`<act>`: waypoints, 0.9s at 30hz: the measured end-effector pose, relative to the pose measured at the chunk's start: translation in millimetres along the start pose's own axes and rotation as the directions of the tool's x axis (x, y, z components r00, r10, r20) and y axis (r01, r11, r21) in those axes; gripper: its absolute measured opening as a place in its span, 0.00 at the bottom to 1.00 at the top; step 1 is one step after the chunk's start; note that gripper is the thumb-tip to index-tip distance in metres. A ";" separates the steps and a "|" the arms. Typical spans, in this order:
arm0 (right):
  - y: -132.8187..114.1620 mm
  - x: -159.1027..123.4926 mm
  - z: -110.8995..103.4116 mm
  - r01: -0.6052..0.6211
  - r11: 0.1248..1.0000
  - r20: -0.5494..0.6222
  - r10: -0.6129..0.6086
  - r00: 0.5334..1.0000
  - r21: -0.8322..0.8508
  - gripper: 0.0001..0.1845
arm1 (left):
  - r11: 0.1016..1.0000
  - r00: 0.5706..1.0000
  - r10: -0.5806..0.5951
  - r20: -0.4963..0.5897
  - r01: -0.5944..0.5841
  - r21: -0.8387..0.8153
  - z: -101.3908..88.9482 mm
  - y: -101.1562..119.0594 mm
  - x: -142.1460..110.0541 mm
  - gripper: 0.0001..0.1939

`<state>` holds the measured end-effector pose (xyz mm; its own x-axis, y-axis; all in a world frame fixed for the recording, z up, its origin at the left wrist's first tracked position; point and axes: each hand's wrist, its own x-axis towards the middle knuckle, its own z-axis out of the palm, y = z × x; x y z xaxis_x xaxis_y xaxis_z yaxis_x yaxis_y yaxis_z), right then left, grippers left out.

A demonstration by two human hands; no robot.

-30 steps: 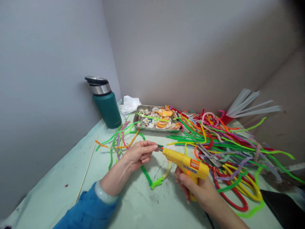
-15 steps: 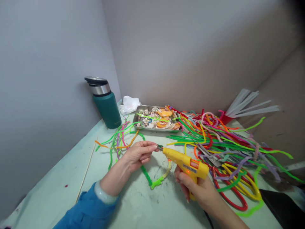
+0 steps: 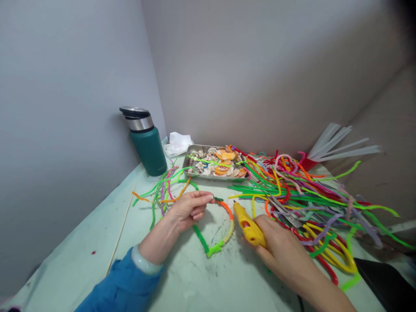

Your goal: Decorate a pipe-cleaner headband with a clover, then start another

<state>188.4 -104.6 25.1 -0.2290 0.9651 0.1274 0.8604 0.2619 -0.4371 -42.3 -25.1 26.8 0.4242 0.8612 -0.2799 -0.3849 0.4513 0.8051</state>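
My left hand is closed in a pinch on a loop of pipe cleaners, close to its dark green end. The loop runs through orange, yellow and bright green to a dark green side, and lies over the pale table. Whether something small sits between the fingertips, I cannot tell. In my right hand is a yellow hot glue gun. Its nozzle points up and to the left, just right of the loop's orange part and apart from it.
A metal tray of shells stands at the back, beside a teal bottle and white tissue. Many loose pipe cleaners cover the right side, with scissors among them. A thin stick lies left. Glue sticks stand in a red cup.
The glue gun has moved away from my left fingertips, right and slightly down, and turned over in my right hand. My left hand keeps its pinch almost in place.
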 end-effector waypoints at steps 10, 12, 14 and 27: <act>-11.6 20.0 -24.8 0.129 0.959 0.096 -0.108 0.990 -0.252 0.12 | 0.998 0.997 0.053 0.048 -0.054 0.014 -2.0 6.0 -1.9 0.09; -22.6 35.3 -21.2 0.133 0.947 0.020 -0.133 0.991 -0.293 0.11 | 0.996 0.996 0.082 0.036 -0.084 0.037 -4.5 8.0 -2.0 0.10; -32.5 51.4 -11.6 0.120 0.925 -0.016 -0.135 0.991 -0.360 0.11 | 0.993 0.996 0.087 0.018 -0.088 0.075 -7.6 9.0 -1.5 0.11; -49.3 68.3 10.0 0.063 0.916 -0.095 -0.109 0.990 -0.396 0.09 | 0.888 0.939 0.283 -0.193 -0.181 0.423 -11.1 17.1 -0.7 0.14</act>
<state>125.8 -51.5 46.4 -0.2770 0.9256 0.2580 0.9541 0.2967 -0.0401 -58.3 -15.3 34.9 0.1309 0.9820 -0.1359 -0.0722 0.1462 0.9866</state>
